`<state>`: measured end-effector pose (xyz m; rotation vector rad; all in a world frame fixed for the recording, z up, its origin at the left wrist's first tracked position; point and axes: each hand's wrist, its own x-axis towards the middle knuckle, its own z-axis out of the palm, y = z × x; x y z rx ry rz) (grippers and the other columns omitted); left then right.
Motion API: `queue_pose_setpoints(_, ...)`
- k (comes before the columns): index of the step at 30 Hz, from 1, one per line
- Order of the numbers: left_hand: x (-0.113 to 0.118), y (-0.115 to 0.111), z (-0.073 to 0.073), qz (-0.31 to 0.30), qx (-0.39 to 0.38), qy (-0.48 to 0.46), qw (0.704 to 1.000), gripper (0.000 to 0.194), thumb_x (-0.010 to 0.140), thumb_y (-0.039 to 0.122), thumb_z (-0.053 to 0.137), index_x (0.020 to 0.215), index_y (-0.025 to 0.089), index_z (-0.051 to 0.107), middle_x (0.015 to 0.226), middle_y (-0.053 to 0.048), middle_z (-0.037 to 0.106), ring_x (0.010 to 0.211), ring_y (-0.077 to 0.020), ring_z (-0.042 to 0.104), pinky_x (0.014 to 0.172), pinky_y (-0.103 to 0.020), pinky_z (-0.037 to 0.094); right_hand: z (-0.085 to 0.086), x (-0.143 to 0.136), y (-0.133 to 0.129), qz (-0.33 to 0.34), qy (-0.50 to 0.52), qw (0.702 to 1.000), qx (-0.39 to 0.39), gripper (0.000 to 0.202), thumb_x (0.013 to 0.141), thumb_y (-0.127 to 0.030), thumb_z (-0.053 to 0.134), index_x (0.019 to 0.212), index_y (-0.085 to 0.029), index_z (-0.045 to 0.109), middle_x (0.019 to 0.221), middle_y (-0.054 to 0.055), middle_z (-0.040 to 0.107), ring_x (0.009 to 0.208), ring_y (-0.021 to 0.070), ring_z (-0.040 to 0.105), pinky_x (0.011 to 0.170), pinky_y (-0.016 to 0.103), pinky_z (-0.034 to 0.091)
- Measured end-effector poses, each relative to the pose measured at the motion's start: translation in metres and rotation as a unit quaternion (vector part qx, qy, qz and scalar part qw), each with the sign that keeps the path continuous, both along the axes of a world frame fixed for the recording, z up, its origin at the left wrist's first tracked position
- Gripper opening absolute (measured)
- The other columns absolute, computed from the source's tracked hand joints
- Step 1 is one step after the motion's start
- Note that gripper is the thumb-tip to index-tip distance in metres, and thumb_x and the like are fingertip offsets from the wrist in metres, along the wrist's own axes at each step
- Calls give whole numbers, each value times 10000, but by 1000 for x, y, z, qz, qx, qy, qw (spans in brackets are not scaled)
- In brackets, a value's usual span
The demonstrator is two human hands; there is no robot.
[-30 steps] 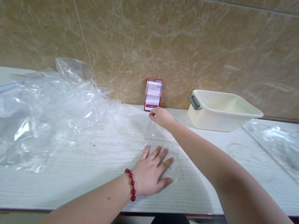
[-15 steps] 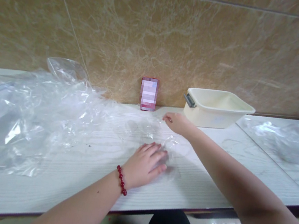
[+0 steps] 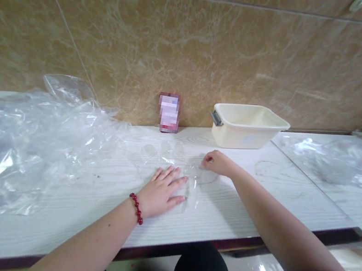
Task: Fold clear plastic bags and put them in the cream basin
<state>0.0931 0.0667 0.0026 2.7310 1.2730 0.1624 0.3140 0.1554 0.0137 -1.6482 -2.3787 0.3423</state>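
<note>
A clear plastic bag (image 3: 168, 153), nearly see-through, lies on the white wood-grain table in front of me. My left hand (image 3: 161, 192), with a red bead bracelet at its wrist, rests flat on the near part of the bag, fingers spread. To its right, my right hand (image 3: 218, 162) is closed in a pinch at the bag's right side, thumb and forefinger together. The film at its fingertips is faint, and its exact edge is hard to make out.
A heap of clear plastic bags (image 3: 50, 140) covers the table's left side. Against the marbled wall stand a red-edged card with a blurred face (image 3: 170, 114) and a cream plastic box (image 3: 237, 134) with a grey latch. More clear plastic (image 3: 348, 160) lies at far right.
My right hand has come nearer from beside the box, down to the bag's right side. My left hand stays flat on the bag. The view has shifted slightly.
</note>
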Motion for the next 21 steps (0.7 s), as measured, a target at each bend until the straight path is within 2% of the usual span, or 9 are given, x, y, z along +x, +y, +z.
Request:
queue_pose_setpoints(4,-1,1,0,-8,-3,13,1000,497,772,528,227,1232,343,265,1351,-28,178,1226,-253,100,955,-484,90,-3,3,3,-30,35,999,25,145,711,-213,449,737,-158,579,691,23,612,618,96,532,555,169,358)
queue_pose_setpoints(9,-3,0,3,-19,-17,33,999,447,767,536,238,1195,417,288,1363,20,121,1226,-260,98,951,-486,78,-8,10,11,4,72,997,26,183,705,-230,497,873,-164,524,648,-8,597,578,83,518,547,167,355)
queue_pose_setpoints(12,-5,3,9,-35,-21,34,999,468,759,545,249,1205,406,276,1360,17,141,1221,-243,138,960,-451,114,-6,11,11,-23,59,996,61,230,697,-260,523,905,-164,531,713,14,595,631,101,526,593,193,370)
queue_pose_setpoints(15,-8,8,13,-8,0,9,1000,497,787,510,202,1245,322,248,1340,-25,215,1202,-193,213,962,-363,183,-1,1,2,-35,70,985,154,228,768,-278,427,912,-148,548,879,72,579,782,133,528,707,236,371)
queue_pose_setpoints(17,-10,12,10,36,23,2,999,526,796,496,178,1258,255,250,1324,-56,253,1202,-188,213,963,-348,187,1,-13,-8,34,87,980,176,284,817,-271,329,974,-147,529,945,82,569,868,138,514,768,251,358)
queue_pose_setpoints(19,-11,14,4,81,30,18,996,567,783,518,186,1259,220,256,1325,-78,246,1213,-219,177,966,-393,156,-1,-28,-18,151,72,975,147,328,831,-285,292,1067,-164,483,1030,66,549,958,134,482,829,259,336)
queue_pose_setpoints(21,-11,15,-4,118,22,44,992,593,766,544,196,1263,225,244,1339,-84,205,1219,-254,141,957,-451,121,-8,-40,-25,223,33,967,118,365,832,-306,282,1135,-168,432,1132,59,493,1051,137,423,899,287,284)
